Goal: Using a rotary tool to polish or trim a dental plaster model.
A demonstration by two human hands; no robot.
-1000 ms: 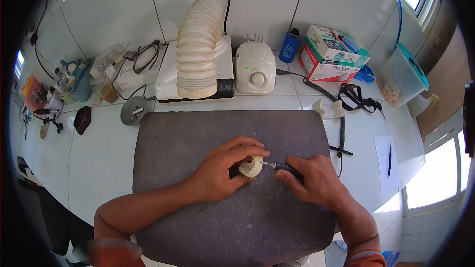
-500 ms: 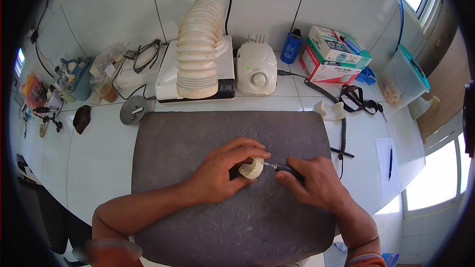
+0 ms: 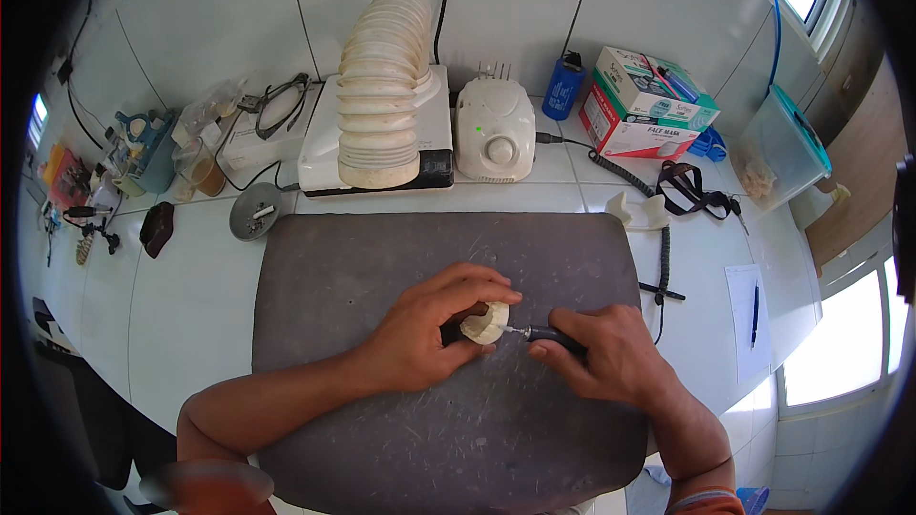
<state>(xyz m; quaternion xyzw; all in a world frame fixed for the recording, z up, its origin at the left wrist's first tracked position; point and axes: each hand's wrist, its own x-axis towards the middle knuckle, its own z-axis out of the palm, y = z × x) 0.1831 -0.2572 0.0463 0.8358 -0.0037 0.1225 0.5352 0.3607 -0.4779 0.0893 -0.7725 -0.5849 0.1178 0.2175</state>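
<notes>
The bit (image 3: 511, 329) of the dark handpiece (image 3: 553, 336) has shifted lower along the pale cast (image 3: 485, 325), so it seems to face another part of the edge; whether it touches, I cannot say. Above the brown mat (image 3: 448, 443), the grip of the left hand (image 3: 422, 332) pinches the cast, that of the right hand (image 3: 613, 351) the handpiece. A grey dish (image 3: 245, 229) holds white pieces, a lidded tub (image 3: 787, 172) pale lumps

left sleeve (image 3: 227, 498): orange-red, partly blurred | right sleeve (image 3: 708, 504): orange-red, greyish trim along its edge | forearms (image 3: 286, 404): bare | left hand (image 3: 425, 332): ungloved | right hand (image 3: 615, 348): ungloved
</notes>
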